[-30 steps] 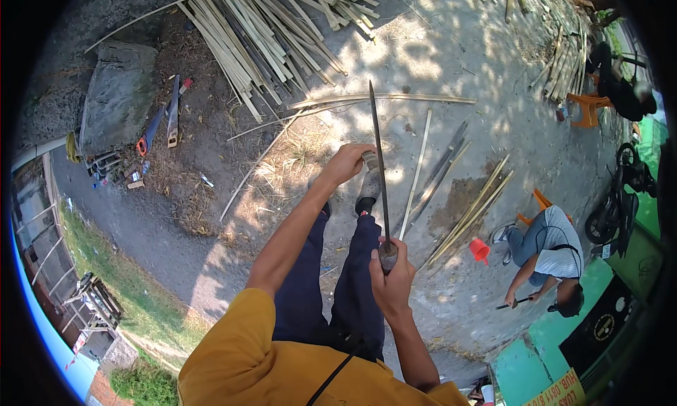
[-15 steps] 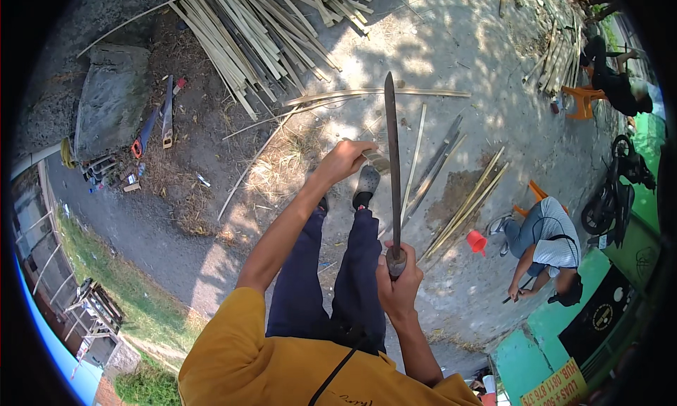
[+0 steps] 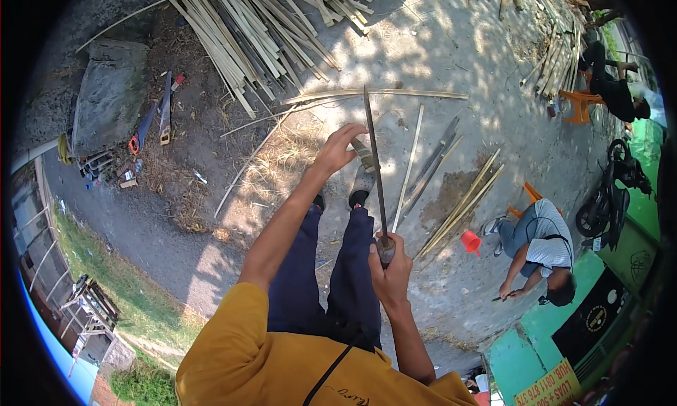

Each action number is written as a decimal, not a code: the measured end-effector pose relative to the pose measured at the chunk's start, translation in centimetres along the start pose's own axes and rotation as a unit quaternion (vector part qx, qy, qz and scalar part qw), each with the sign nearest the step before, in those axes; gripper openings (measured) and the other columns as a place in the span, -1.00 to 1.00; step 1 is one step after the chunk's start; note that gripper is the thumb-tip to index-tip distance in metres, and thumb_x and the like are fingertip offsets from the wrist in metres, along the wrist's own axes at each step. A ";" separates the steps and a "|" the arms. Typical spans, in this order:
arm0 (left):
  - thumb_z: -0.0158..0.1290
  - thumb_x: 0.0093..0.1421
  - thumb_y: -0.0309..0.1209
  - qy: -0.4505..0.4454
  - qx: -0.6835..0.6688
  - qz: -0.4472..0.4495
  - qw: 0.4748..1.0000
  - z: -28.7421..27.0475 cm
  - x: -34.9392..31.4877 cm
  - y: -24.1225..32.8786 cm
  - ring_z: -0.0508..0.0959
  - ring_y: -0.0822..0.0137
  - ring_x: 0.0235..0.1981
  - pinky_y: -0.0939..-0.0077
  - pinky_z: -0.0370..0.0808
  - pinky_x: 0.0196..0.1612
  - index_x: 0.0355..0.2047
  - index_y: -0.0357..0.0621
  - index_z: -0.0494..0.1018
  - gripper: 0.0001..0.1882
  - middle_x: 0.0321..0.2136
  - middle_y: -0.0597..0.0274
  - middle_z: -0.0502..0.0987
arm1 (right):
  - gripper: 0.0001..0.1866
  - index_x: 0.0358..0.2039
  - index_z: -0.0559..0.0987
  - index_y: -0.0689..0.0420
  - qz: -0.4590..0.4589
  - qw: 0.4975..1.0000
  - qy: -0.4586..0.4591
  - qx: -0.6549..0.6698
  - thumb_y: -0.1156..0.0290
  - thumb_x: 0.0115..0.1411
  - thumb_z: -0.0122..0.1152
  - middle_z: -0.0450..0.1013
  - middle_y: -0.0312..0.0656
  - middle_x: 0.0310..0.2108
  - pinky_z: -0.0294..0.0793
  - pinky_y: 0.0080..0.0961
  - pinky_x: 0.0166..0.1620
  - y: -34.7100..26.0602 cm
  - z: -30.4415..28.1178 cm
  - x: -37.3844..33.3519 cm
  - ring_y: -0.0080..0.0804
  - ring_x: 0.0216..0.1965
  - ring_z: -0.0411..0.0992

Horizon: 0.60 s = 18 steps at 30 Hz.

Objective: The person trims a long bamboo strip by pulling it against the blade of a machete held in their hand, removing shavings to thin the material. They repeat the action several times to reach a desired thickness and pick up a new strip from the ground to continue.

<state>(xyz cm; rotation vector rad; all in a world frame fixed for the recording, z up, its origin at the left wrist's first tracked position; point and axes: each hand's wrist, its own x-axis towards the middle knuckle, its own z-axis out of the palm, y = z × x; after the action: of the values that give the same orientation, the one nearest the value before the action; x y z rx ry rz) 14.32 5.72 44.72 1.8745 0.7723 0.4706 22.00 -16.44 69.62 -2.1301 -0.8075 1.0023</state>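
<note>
My right hand [image 3: 391, 268] is wrapped round the dark handle of a long machete [image 3: 376, 166]. Its narrow dark blade points away from me, turned nearly edge-on, with the tip leaning slightly left. My left hand [image 3: 341, 149] is beside the blade's left side, with fingers and thumb bent round a small grey-tan block [image 3: 363, 154]. That block looks like a sharpening stone, though its exact kind is unclear. It lies close to the blade, above my dark shoe [image 3: 358, 196]; I cannot tell whether it touches the metal.
A heap of bamboo strips [image 3: 247, 39] lies at the far left, with more strips [image 3: 462, 208] to the right. Two handsaws [image 3: 166, 110] rest by a stone slab [image 3: 109, 99]. A red scoop [image 3: 471, 242] is near a seated person [image 3: 546, 244]; another person sits on an orange chair [image 3: 582, 106].
The machete's blade has swung left and turned from its flat toward its edge. My right hand has shifted slightly left. My left hand has moved a little left and away from me with the block.
</note>
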 end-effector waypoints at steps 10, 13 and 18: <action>0.28 0.23 -0.37 0.065 -0.063 -0.019 0.996 1.2 -1.6 -0.5 0.69 0.09 -0.07 0.18 0.64 -0.09 -0.01 -0.13 0.60 -0.67 -0.03 0.11 0.59 | -0.64 0.01 0.47 0.29 -0.012 0.999 -0.031 -0.022 0.40 0.28 0.30 0.61 0.05 -0.34 0.56 -0.25 -0.29 -0.1 0.2 0.4 -0.02 -0.35 0.64; 0.26 0.24 -0.37 0.070 0.001 -0.004 0.998 1.0 -1.2 0.5 0.69 -0.02 -0.09 0.15 0.63 -0.09 -0.01 -0.12 0.60 -0.69 -0.07 0.10 0.58 | -0.65 0.01 0.47 0.29 0.004 0.999 -0.036 -0.009 0.41 0.28 0.30 0.61 0.05 -0.35 0.56 -0.26 -0.30 -0.1 0.3 0.4 -0.03 -0.36 0.64; 0.17 0.20 -0.53 0.077 -0.225 -0.163 0.958 -0.1 -2.6 -3.2 0.62 -0.14 -0.04 0.15 0.56 0.07 0.06 -0.14 0.51 -0.62 -0.07 0.02 0.55 | -0.65 0.00 0.47 0.29 0.005 0.998 -0.060 0.001 0.42 0.28 0.30 0.61 0.04 -0.35 0.56 -0.27 -0.30 -1.0 0.9 0.9 -0.05 -0.36 0.64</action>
<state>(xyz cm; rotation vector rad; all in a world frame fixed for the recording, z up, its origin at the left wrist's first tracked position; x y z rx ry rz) 11.44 4.88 41.87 1.2710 0.9661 0.5345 21.48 -14.96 69.53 -2.0904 -0.8539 1.1433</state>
